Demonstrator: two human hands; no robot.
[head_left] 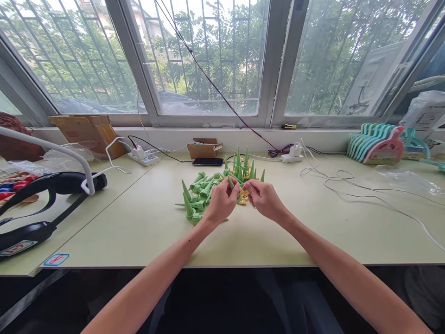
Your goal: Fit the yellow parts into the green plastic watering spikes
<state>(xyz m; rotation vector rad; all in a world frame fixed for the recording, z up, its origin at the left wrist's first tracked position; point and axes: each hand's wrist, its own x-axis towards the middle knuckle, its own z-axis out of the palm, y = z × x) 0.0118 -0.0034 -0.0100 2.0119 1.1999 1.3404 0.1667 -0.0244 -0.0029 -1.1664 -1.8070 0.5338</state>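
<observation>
My left hand [222,197] is closed around a green plastic spike [231,183], whose pointed tip shows above the fingers. Close beside it, my right hand [261,195] pinches at the spike's other end; whatever its fingertips hold is too small and hidden to name. A heap of green spikes [205,185] with round collars lies left of and behind my left hand. Several more spikes [246,160] stand upright just beyond my hands. Small yellow pieces [243,198] lie on the table between and behind the hands.
On the pale table [139,232] are a black phone [207,161], a small cardboard box [204,148], power strips [144,157] and white cables [368,195]. A black strapped headset [69,183] lies left. Teal and pink plastic items [377,144] stand at the back right.
</observation>
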